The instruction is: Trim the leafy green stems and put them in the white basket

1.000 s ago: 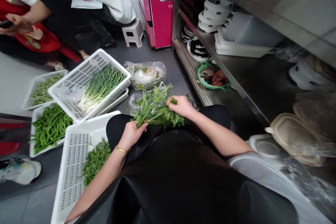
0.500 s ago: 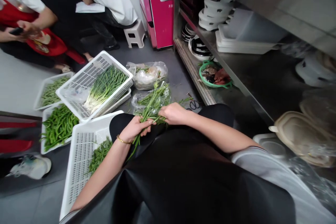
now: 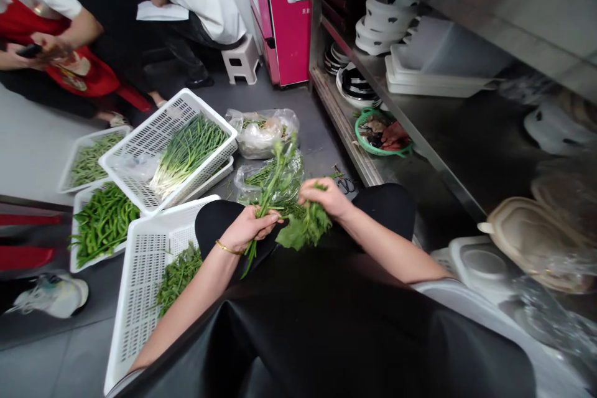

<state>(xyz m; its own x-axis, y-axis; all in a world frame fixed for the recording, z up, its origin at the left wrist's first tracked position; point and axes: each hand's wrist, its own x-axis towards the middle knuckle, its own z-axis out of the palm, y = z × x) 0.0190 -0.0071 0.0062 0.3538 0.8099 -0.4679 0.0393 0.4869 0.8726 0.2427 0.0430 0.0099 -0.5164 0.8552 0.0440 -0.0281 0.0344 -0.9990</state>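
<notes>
My left hand [image 3: 250, 228] is closed round a bundle of long green stems [image 3: 269, 189], which slants up and away from me. To its right, my right hand [image 3: 328, 197] grips a bunch of leafy greens [image 3: 305, 227], whose broad leaves hang down over my black apron. The two bunches are close together above my lap. Just beyond my hands a clear plastic bag [image 3: 293, 171] with more green stems lies on the floor. By my left forearm, a white perforated basket [image 3: 140, 273] holds a heap of picked leafy greens [image 3: 180, 277], partly hidden by the arm.
A white basket [image 3: 135, 130] of long green scallions and a tray of green peppers [image 3: 103, 221] stand to the left, with green beans [image 3: 93, 160] behind. Metal shelving [image 3: 420, 143] with dishes runs along the right. Two people are at the back left.
My right hand has moved right, away from the stems in my left hand, and now carries a leafy bunch. The left hand keeps its hold on the stems.
</notes>
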